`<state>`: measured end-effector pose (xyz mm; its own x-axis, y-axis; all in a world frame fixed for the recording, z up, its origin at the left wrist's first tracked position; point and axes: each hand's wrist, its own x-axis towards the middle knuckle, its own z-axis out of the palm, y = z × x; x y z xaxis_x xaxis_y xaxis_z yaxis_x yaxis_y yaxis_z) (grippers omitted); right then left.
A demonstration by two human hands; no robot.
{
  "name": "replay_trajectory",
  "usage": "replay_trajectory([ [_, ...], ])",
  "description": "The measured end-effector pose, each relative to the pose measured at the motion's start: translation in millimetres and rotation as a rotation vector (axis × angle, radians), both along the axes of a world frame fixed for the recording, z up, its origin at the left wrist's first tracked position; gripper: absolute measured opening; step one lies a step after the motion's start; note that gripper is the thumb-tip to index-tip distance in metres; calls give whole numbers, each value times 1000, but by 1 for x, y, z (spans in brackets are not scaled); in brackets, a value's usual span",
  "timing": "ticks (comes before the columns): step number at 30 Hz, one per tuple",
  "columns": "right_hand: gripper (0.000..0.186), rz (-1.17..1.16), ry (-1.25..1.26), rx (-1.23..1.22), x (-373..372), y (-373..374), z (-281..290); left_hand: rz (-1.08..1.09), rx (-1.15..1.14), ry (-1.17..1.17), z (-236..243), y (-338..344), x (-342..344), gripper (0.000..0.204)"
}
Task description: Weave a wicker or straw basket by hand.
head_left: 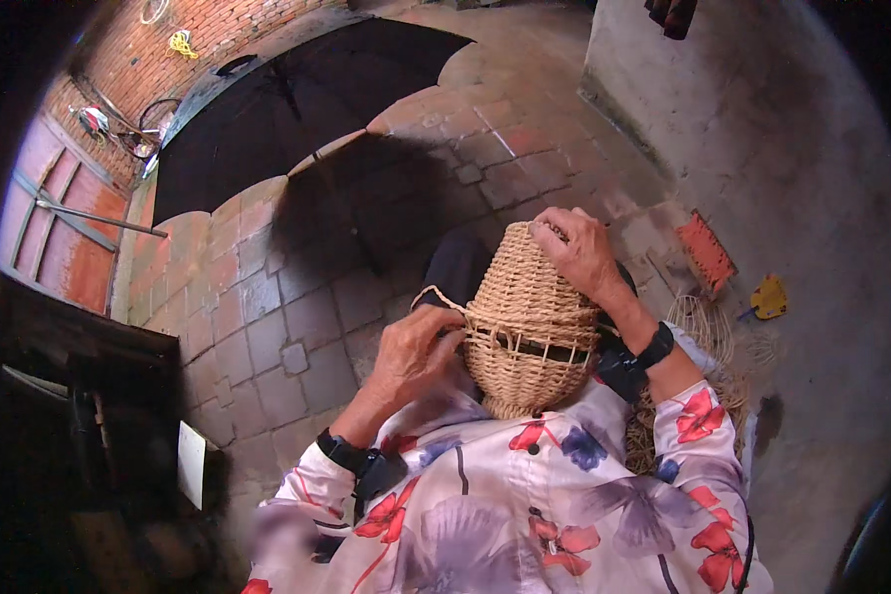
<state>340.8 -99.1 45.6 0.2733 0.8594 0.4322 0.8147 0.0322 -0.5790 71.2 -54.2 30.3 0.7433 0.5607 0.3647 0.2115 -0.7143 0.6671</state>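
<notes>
A pale tan woven basket (525,287) lies across my lap, with a slit of open vertical stakes round its lower middle. My left hand (411,351) is at the basket's left side, fingers curled at that open band where a loose strand (436,293) loops out; it appears to pinch the strand. My right hand (577,252) grips the narrow upper end of the basket, fingers bent over its edge.
A black open umbrella (228,139) is ahead, over paving (307,327). At right are a concrete wall (723,119), an orange brick-like object (705,252), a yellow item (767,297) and coiled weaving material (703,327). A pink door (89,247) stands at left.
</notes>
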Motion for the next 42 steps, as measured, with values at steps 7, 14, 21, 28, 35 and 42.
replay_trajectory([
  [7, 20, -13, -35, 15, 5, -4, -2, 397, -133, 61, -16, 23, -22, 13],
  [14, 19, 9, -16, 10, 3, 0, -1, 766, -113, 291, -88, 72, -87, 16],
  [21, 13, 37, -31, 175, -2, -12, 28, 280, -225, -28, 1, 22, -22, 12],
  [28, 10, 35, -17, 234, -8, -16, 54, 212, -619, 15, 0, 36, 21, 29],
  [35, 12, 112, -29, 329, -10, -15, 73, 217, -914, -187, 7, 54, 30, 27],
  [42, 10, 70, -16, 288, -14, -17, 82, 255, -304, 17, 41, 41, 3, 23],
])
